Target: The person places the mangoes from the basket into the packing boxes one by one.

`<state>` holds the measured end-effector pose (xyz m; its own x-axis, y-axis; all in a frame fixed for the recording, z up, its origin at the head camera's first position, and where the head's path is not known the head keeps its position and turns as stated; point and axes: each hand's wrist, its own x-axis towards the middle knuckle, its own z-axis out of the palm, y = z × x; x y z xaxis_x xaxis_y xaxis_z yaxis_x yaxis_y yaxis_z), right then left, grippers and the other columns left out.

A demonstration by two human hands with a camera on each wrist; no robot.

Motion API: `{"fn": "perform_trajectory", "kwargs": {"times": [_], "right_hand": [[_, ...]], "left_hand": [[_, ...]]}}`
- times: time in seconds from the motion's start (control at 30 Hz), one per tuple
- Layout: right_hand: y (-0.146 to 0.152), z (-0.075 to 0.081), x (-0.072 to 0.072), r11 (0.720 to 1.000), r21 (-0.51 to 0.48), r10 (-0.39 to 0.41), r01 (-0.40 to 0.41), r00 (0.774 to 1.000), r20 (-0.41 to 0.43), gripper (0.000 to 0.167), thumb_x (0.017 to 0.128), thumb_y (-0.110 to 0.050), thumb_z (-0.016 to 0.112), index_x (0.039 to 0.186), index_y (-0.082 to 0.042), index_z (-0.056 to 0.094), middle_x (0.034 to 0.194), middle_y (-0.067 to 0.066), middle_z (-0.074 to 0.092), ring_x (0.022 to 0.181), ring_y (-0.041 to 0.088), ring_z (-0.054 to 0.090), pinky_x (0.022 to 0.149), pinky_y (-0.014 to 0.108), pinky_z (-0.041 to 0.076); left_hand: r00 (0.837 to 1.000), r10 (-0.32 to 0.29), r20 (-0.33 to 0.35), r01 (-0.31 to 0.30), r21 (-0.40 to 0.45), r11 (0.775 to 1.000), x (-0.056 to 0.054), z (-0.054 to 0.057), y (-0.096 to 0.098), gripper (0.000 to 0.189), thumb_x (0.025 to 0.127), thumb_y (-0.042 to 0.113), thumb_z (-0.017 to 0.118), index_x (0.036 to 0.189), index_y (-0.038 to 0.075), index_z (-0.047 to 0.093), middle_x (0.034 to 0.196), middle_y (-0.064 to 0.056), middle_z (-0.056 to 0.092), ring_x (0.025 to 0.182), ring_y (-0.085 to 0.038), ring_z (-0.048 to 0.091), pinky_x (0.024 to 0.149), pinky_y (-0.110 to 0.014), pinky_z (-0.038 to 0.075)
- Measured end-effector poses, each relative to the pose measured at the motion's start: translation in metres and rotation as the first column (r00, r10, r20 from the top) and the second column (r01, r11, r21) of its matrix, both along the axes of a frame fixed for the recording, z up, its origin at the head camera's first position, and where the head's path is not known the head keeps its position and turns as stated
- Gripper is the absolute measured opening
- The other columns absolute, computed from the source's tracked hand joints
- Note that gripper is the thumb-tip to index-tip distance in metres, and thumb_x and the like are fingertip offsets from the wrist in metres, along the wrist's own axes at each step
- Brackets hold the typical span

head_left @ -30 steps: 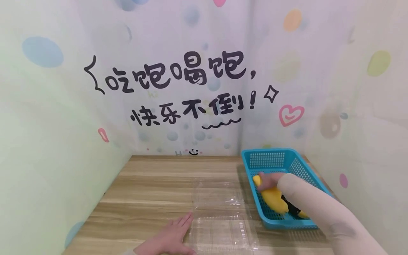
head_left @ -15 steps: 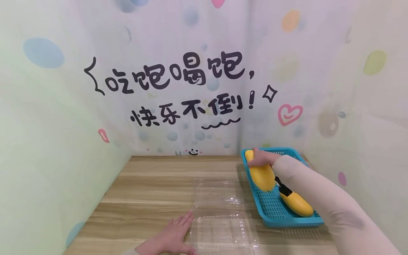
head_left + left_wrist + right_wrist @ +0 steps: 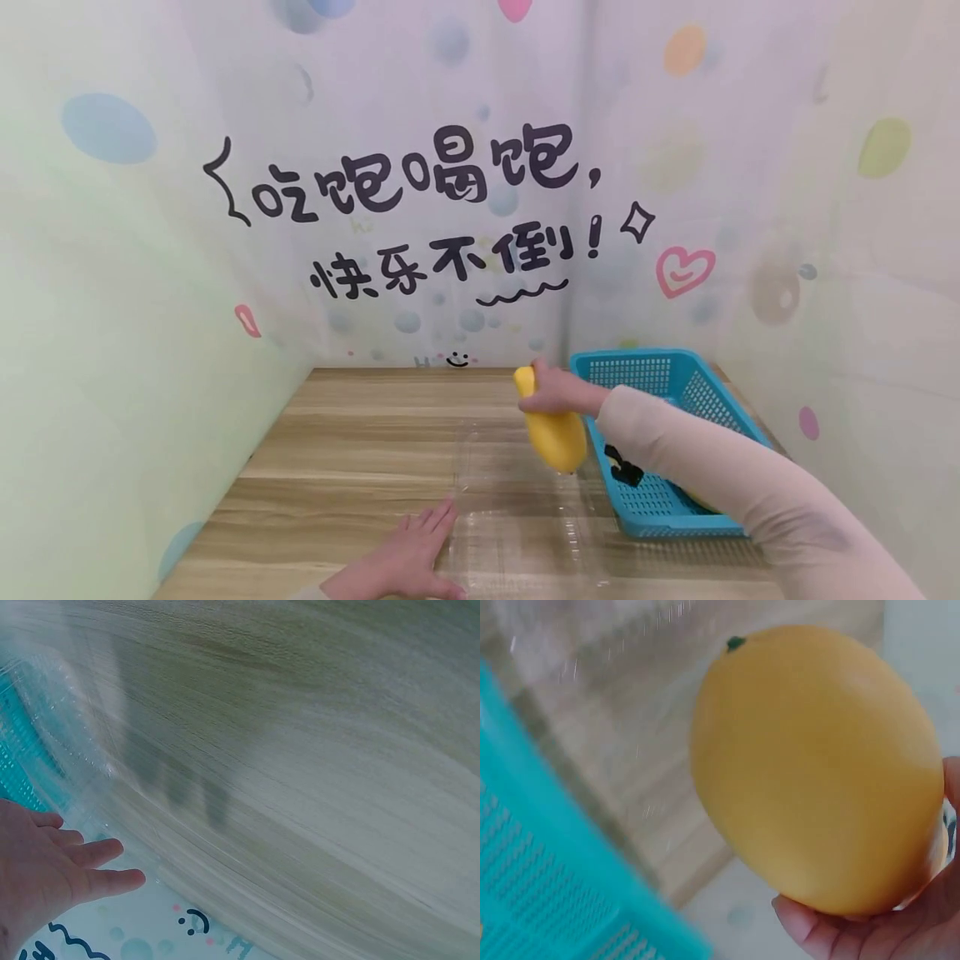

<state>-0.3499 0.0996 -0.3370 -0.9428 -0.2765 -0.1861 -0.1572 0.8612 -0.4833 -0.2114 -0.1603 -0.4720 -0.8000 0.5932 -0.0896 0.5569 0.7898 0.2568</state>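
My right hand (image 3: 557,390) grips a smooth yellow pear-shaped fruit (image 3: 557,442) by its narrow end, above the far half of a clear plastic clamshell box (image 3: 459,546). In the right wrist view the fruit's wide end (image 3: 810,765) fills the middle, showing a small dark-green tip, with fingers curled round the other end. Palm down, my left hand (image 3: 401,557) lies with fingers spread at the left edge of the opened box. The left wrist view shows those straight fingers (image 3: 97,853) holding nothing.
A blue perforated basket (image 3: 690,527) stands at the right. In it are a black piece (image 3: 624,468) and another yellow item (image 3: 701,500), partly hidden by my right sleeve (image 3: 720,462). A wooden tabletop (image 3: 360,458) meets patterned walls at the back and sides.
My right hand has lifted the yellow fruit out of the blue basket and carried it left, over the clear box. My left hand has stayed in place.
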Motion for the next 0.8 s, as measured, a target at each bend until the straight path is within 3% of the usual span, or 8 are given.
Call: {"fn": "perform_trajectory", "kwargs": {"times": [0.33,0.43,0.63,0.8], "right_hand": [[-0.053,-0.055,0.045,0.995,0.012,0.101,-0.100,0.989,-0.113,0.068,0.067,-0.033,0.066,0.122,-0.004,0.040,0.074,0.004,0.052,0.059,0.015,0.053,0.050,0.027,0.045],[-0.063,-0.072,0.055,0.992,0.012,0.125,-0.125,0.987,-0.104,0.063,0.065,-0.031,0.067,0.116,-0.004,0.042,0.074,0.004,0.051,0.058,0.016,0.052,0.049,0.028,0.044],[-0.076,-0.105,0.065,0.990,0.065,0.135,-0.127,0.981,-0.137,0.055,0.063,-0.031,0.069,0.106,-0.005,0.047,0.071,0.002,0.049,0.056,0.013,0.048,0.047,0.025,0.042],[-0.079,-0.111,0.070,0.987,0.097,0.142,-0.130,0.981,-0.129,0.058,0.066,-0.034,0.071,0.109,-0.003,0.047,0.075,0.004,0.048,0.058,0.014,0.048,0.050,0.024,0.043]], "left_hand": [[1.000,0.001,-0.006,-0.001,0.012,1.000,0.000,-0.001,-0.001,0.103,0.072,0.066,0.060,0.139,-0.004,0.028,0.148,-0.021,0.024,0.127,-0.046,0.032,0.093,-0.067,0.029],[1.000,-0.002,-0.026,0.002,0.008,1.000,-0.001,-0.001,-0.001,0.103,0.071,0.067,0.060,0.139,-0.005,0.030,0.147,-0.021,0.025,0.126,-0.046,0.034,0.093,-0.066,0.029],[1.000,0.004,-0.012,-0.005,-0.012,1.000,-0.001,-0.001,-0.001,0.103,0.071,0.069,0.058,0.140,-0.003,0.029,0.148,-0.019,0.024,0.127,-0.045,0.034,0.095,-0.065,0.029],[1.000,0.018,0.010,-0.017,-0.026,1.000,0.000,0.000,0.001,0.103,0.071,0.069,0.057,0.140,-0.001,0.029,0.149,-0.018,0.022,0.128,-0.044,0.033,0.096,-0.065,0.028]]}}
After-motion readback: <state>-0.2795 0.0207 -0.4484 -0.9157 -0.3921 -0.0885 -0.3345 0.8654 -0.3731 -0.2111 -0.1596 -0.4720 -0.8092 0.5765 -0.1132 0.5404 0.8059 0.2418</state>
